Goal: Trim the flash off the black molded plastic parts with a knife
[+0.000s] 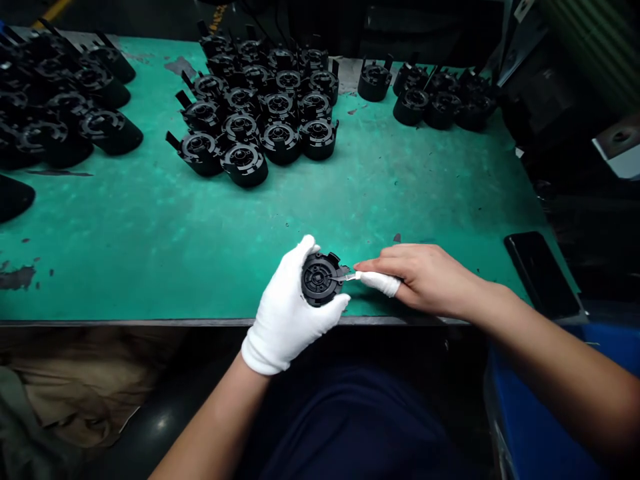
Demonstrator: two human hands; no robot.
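My left hand (285,310), in a white glove, grips a round black plastic part (320,278) just above the near edge of the green table (150,227). My right hand (425,277) is bare except for a white wrap on the thumb. It pinches a small thin blade (350,277) whose tip touches the right rim of the black part. Both hands are closed around what they hold.
Several similar black parts (260,100) stand in rows at the table's middle back, with more at the far left (60,107) and back right (440,100). A black phone (543,273) lies at the right edge. A blue bin (545,427) sits lower right.
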